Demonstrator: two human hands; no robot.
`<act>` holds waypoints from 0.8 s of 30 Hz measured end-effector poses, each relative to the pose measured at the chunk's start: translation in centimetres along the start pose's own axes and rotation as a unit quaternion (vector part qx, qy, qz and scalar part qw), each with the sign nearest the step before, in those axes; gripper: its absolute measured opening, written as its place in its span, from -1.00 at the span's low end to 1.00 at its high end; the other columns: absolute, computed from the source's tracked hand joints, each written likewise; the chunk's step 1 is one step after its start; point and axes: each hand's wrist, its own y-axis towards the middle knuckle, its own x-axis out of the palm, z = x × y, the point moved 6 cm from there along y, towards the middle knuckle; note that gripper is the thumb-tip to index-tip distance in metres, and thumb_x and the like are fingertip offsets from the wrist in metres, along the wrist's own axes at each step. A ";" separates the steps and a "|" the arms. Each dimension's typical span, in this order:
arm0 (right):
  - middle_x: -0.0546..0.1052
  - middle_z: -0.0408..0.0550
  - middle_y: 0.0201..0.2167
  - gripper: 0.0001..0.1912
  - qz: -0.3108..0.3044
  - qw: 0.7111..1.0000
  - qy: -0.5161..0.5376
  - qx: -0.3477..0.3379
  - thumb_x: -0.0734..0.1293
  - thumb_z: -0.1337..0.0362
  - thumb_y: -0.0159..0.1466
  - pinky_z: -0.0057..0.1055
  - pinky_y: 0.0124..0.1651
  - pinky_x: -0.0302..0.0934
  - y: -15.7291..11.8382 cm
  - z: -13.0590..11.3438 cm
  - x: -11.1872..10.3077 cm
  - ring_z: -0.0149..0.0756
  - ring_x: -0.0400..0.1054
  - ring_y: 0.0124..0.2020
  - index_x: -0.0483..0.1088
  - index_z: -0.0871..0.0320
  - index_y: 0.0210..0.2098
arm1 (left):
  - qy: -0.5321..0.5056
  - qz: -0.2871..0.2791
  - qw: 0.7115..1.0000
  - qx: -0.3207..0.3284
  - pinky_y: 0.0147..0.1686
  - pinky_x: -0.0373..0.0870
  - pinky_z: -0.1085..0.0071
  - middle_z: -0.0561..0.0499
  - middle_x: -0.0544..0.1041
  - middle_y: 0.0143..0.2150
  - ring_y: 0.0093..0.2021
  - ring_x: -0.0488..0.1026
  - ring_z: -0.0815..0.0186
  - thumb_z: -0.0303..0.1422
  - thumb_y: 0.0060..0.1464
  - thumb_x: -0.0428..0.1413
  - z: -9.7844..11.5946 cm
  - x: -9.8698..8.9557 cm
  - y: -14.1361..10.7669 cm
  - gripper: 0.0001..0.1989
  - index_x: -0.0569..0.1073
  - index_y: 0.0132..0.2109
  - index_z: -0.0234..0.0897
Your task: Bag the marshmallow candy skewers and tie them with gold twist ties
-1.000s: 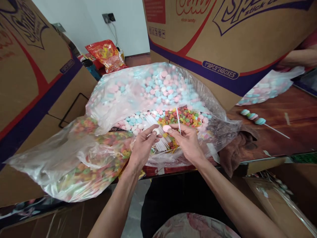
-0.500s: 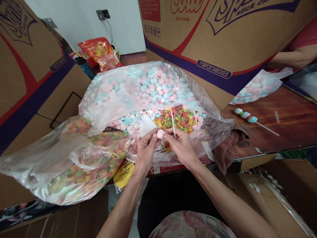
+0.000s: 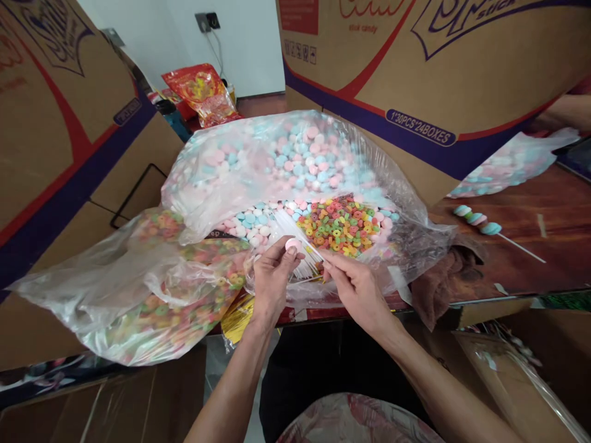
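Note:
My left hand (image 3: pixel 276 271) pinches a round pink marshmallow (image 3: pixel 292 245) between thumb and fingers. In my right hand (image 3: pixel 353 280) a thin white stick (image 3: pixel 310 244) is gripped near one end, its other end slanting up and left toward the marshmallow. Whether stick and marshmallow touch I cannot tell. Just behind the hands lies a bundle of white sticks (image 3: pixel 282 225). Colourful candy rings (image 3: pixel 344 227) are heaped to its right. A large clear bag (image 3: pixel 221 147) of pink, blue and white marshmallows spreads behind them.
Another bag (image 3: pixel 152 295) of candy rings lies at left. Cardboard boxes (image 3: pixel 360 74) flank the table. A finished-looking marshmallow skewer (image 3: pixel 490 228) and a brown cloth (image 3: pixel 431 286) lie at right. A red packet (image 3: pixel 203 89) stands behind. A person's arm (image 3: pixel 566 114) shows at far right.
The white stick has swung from nearly upright to slanting left toward the marshmallow. My right hand has moved slightly away from my left. The whole view has shifted a little.

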 end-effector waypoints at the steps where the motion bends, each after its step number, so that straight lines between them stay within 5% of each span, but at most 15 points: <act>1: 0.44 -0.14 -0.50 -0.64 -0.015 1.000 0.007 0.011 0.15 0.26 0.38 -0.41 -0.28 0.25 -0.5 0.1 0.2 -0.35 0.32 -0.45 0.49 0.12 0.02 | -0.005 0.008 1.000 0.005 -0.25 0.49 0.44 -0.02 0.62 -0.24 -0.37 0.53 0.40 -0.20 -0.16 0.37 0.1 -0.1 0.1 -0.61 0.61 -0.14 -0.24; 12: 0.31 -0.21 -0.63 -0.66 -0.036 0.998 0.013 0.042 0.17 0.25 0.36 -0.48 -0.44 0.12 -1.2 -0.1 0.6 -0.41 0.18 -0.57 0.54 0.15 -0.08 | 0.022 -0.018 0.998 0.055 -0.30 0.42 0.43 0.00 0.63 -0.32 -0.31 0.54 0.30 -0.23 -0.10 0.34 0.4 -0.9 0.3 -0.67 0.63 -0.13 -0.20; 19: 0.28 -0.23 -0.66 -0.71 -0.061 0.991 0.077 0.092 0.19 0.24 0.35 -0.49 -0.48 0.05 -1.4 -0.5 1.3 -0.44 0.16 -0.59 0.39 0.16 -0.46 | 0.160 -0.022 0.979 0.126 -0.23 0.44 0.39 -0.02 0.62 -0.26 -0.24 0.55 0.25 -0.28 -0.03 0.29 1.4 -0.7 -0.3 -0.74 0.63 -0.14 -0.20; 24: 0.25 -0.27 -0.68 -0.74 -0.024 0.973 0.183 0.142 0.21 0.22 0.33 -0.53 -0.54 -0.01 -1.5 -0.6 1.9 -0.49 0.08 -0.65 0.27 0.15 -0.49 | 0.245 -0.049 0.950 0.187 -0.21 0.42 0.42 0.00 0.58 -0.21 -0.21 0.53 0.29 -0.33 0.09 0.20 1.6 0.6 -1.0 -0.78 0.62 -0.10 -0.14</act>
